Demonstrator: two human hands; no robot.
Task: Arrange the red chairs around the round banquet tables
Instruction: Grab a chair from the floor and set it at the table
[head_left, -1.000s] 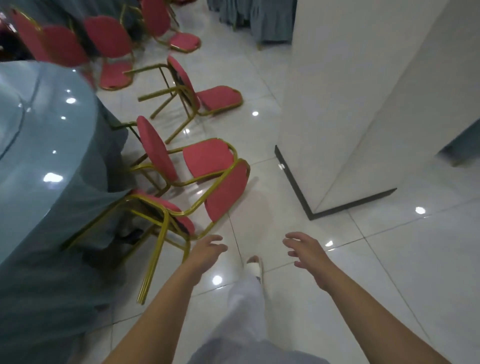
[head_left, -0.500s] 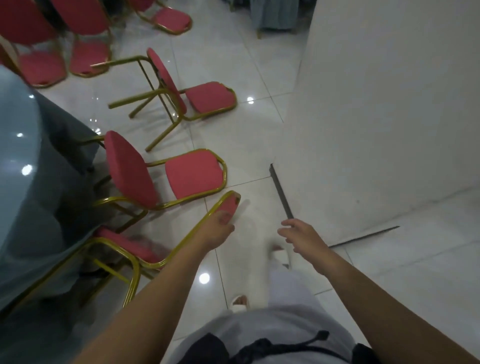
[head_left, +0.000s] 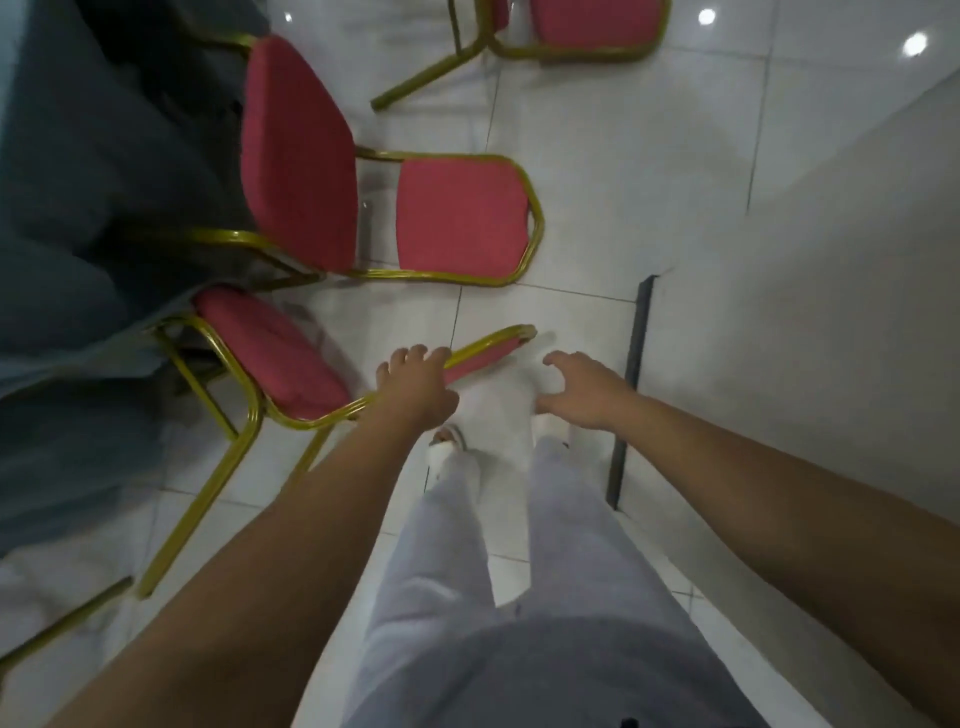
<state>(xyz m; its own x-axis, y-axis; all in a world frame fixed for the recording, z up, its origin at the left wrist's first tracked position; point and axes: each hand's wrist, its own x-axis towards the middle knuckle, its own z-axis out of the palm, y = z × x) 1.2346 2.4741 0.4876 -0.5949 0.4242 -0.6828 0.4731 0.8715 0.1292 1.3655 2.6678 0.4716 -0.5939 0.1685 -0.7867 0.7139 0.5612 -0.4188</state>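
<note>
The left hand (head_left: 415, 387) curls its fingers (head_left: 415, 356) over the gold back rail of the nearest red chair (head_left: 270, 353), whose seat points toward the grey tablecloth (head_left: 78, 208). The right hand (head_left: 584, 389) hovers just beside the rail's far end, fingers spread and holding nothing. A second red chair (head_left: 462, 213) stands just beyond on the tiled floor (head_left: 597, 156).

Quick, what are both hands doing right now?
Left hand: fingers curled over the back edge of the nearest red chair.
Right hand: open, holding nothing.
</note>
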